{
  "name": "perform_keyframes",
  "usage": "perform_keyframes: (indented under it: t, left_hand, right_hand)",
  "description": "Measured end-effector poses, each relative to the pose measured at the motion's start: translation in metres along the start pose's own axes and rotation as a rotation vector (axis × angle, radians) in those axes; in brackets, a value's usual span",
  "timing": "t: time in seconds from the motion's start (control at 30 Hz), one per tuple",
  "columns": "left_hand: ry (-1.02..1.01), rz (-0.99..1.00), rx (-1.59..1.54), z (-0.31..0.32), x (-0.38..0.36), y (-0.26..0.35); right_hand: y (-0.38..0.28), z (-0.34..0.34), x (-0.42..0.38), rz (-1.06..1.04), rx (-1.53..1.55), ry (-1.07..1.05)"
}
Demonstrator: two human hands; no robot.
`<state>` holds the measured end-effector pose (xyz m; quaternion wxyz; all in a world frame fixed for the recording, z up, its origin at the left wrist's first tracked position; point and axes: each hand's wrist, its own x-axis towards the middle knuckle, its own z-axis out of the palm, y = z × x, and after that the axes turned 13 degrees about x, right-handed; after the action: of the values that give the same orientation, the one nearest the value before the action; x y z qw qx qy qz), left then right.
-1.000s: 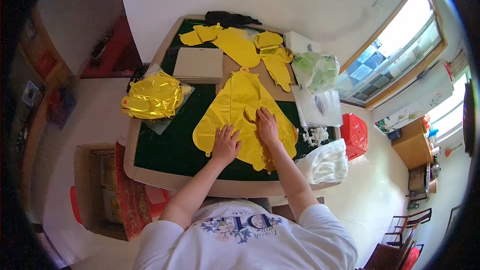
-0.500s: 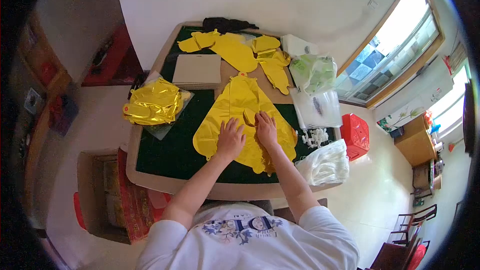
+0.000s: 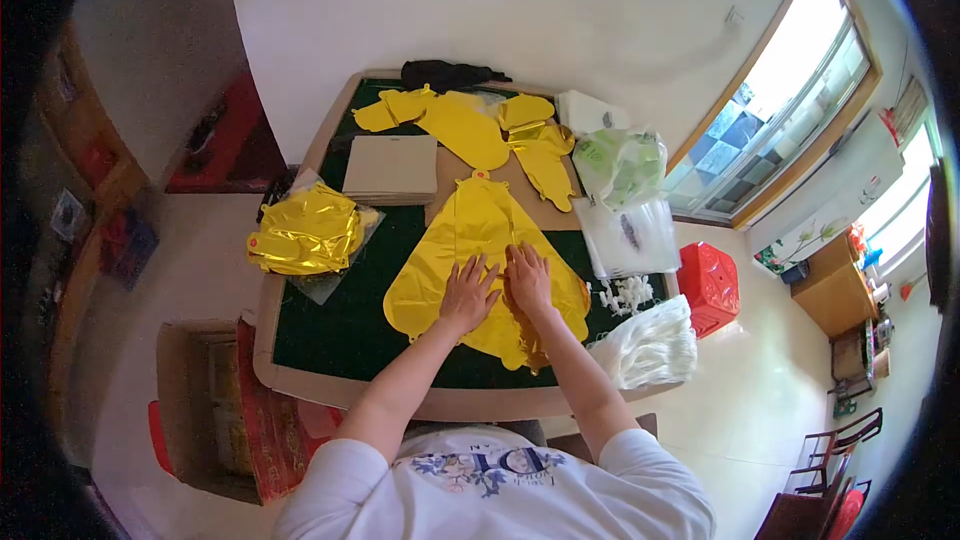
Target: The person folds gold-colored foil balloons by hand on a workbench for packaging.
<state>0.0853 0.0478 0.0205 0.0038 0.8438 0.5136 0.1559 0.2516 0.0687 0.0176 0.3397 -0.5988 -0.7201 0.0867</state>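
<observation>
A large gold foil piece (image 3: 430, 275), wide towards me and narrow at its far end, lies flat on the green table top (image 3: 330, 340). My left hand (image 3: 469, 292) rests palm down on its middle, fingers spread. Just to the right, my right hand (image 3: 527, 280) presses on the same foil, its fingers stretched out and slightly apart. The two hands are close together. Under and beside my right hand the foil is creased and folded. More flat gold foil pieces (image 3: 465, 133) lie at the far side of the table.
Left on the table, crumpled gold foil (image 3: 305, 230) sits on clear plastic beside a cardboard stack (image 3: 391, 168). Plastic bags (image 3: 628, 238), small white pieces (image 3: 627, 295) and a white strand bundle (image 3: 648, 343) lie right. A red stool (image 3: 708, 288) and open carton (image 3: 210, 410) stand on the floor.
The whole view has shifted, so the table sits lower. My left hand has moved slightly nearer my right hand, and the raised foil fold between them looks flatter.
</observation>
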Motion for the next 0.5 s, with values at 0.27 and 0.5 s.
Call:
perform_keyframes:
  t: [0.27, 0.5]
  left_hand:
    - [-0.034, -0.009, 0.052, 0.003, 0.0, 0.001]
    - [-0.059, 0.005, 0.078, 0.002, 0.002, 0.001]
  right_hand:
    - [0.014, 0.007, 0.007, -0.09, -0.082, -0.053]
    - [0.011, 0.003, 0.019, -0.001, -0.175, -0.163]
